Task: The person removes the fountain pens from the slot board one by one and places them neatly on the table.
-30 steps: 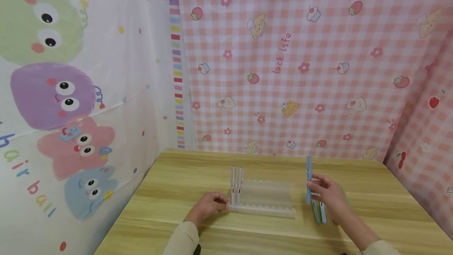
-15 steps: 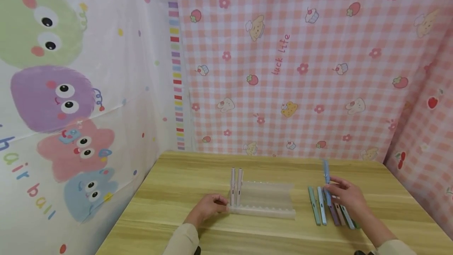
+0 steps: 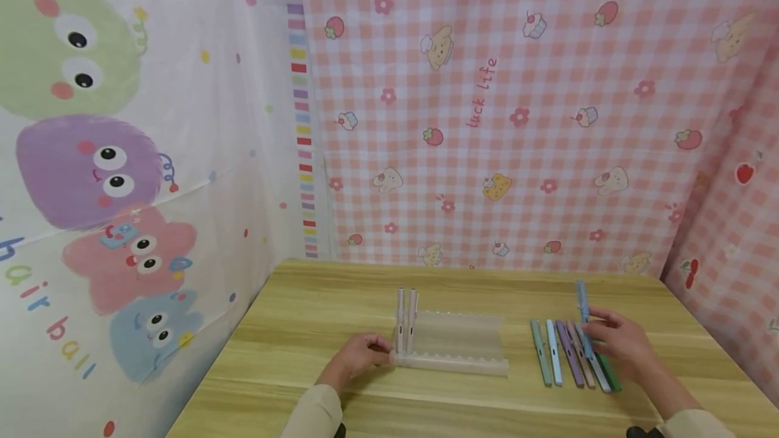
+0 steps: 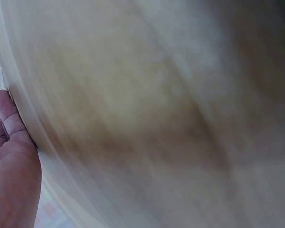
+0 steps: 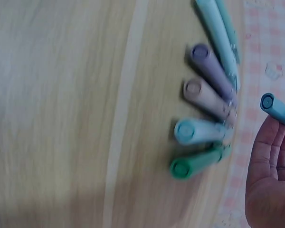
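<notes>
From where I stand, the likeliest slip sits over on the right: the right hand [image 3: 622, 342] pinches a blue pen [image 3: 582, 298] between thumb and fingertips, held steeply over the loose row of pens, and a grip on so slim and smooth a barrel could let it swivel or drop if the fingers ease even slightly. Its lower end overlaps the far side of the row as I look, by the pale blue pen [image 5: 199, 132] and the dark green pen [image 5: 194, 164], though I can't tell whether it touches either; a low sweep of that hand might knock them askew, or send one rolling across the table [image 3: 292, 384], and the purple pen [image 3: 569, 353] and pinkish pen [image 5: 206, 99] lie close enough to be nudged too. Over on the left, the clear holder [image 3: 456, 365] has two pale pens [image 3: 412, 322] side by side at its left end, the rest of its notches bare. The left hand [image 3: 364, 353] is at that same end, fingers bent towards the corner, but whether it truly grips or merely rests there I can't tell. If it's only resting, I'd fear a bump would make so light-looking a holder skid, and jolt that pair out of line
</notes>
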A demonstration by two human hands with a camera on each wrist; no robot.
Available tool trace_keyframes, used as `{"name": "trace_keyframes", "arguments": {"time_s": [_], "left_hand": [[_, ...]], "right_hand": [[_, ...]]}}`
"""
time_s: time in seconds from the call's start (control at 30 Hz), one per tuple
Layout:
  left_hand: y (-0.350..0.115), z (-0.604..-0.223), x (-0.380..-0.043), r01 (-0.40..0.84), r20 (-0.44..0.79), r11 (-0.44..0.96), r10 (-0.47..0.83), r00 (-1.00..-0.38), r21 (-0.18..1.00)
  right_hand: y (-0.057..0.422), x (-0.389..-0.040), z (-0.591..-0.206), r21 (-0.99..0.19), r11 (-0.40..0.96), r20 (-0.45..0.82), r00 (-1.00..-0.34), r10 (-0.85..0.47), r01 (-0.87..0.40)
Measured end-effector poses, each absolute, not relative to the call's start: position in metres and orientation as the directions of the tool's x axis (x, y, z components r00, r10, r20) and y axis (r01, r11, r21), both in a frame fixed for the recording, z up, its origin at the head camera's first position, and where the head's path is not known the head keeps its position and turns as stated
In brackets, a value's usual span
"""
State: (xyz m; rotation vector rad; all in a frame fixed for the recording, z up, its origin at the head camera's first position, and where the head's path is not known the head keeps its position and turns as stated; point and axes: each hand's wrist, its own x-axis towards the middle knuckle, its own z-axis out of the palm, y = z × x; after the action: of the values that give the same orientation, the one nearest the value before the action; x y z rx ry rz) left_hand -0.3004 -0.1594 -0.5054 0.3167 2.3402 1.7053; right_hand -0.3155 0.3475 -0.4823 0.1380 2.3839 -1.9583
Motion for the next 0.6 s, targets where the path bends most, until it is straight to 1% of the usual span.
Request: {"name": "trace_keyframes", "arguments": {"time_s": [0.23,0.6], "left_hand": [[-0.157,-0.509,-0.304,0.006,-0.086,0.327,0.265,-0.96,0.945],[-0.156,-0.507,-0.302,0.01,-0.088,0.341,0.27,-0.959,0.94]], "right_hand": [[0.371,-0.315,-0.485,-0.977,0.175,-0.125,-0.992,0.006,0.124],[0.397,-0.313,-0.495,-0.949,0.282,-0.154,-0.988,-0.024,0.141]]}}
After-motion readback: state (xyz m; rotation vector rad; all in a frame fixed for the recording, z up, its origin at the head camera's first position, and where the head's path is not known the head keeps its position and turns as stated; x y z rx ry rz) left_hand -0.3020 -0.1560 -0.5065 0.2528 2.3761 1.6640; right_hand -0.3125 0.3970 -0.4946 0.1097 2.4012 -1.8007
